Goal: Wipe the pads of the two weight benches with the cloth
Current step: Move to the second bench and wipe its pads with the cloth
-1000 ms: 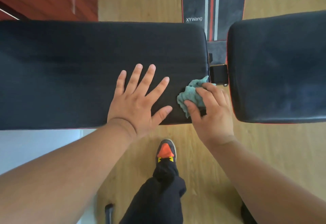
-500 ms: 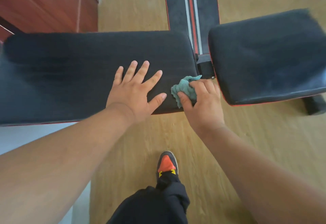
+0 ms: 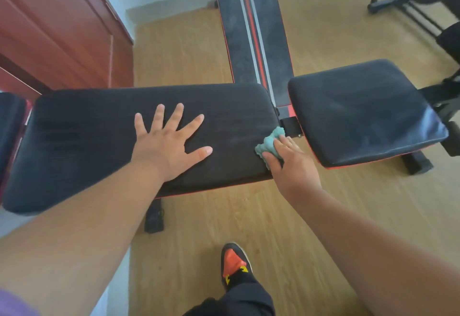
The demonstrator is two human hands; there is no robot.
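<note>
1. We see the cloth (image 3: 270, 144), a small teal rag, nubby and crumpled into a wad, sitting on the right end of the long pad (image 3: 112, 141), at about three o'clock from that pad's middle.
2. Our right hand (image 3: 292, 164) holds the cloth, thumb curled round its near side and fingers bent over the top, pressing it against the pad's rounded edge.
3. Our left hand (image 3: 169, 141) lies flat on the long pad with all fingers straight and spread wide, gripping nothing.
4. The long pad is black with a faintly ribbed surface and a thin red trim along its near edge.
5. At three o'clock from the cloth, across a black bracket (image 3: 290, 126), sits the seat pad (image 3: 361, 111), black, smoother and glossier, also red-trimmed.
6. At twelve o'clock a second bench pad (image 3: 251, 29) runs away from us, black with red and grey stripes.
7. At six o'clock, on the wooden floor (image 3: 311, 216), we see our black and orange shoe (image 3: 235, 263).
8. A red-brown cabinet (image 3: 49, 29) stands at ten o'clock.
</note>
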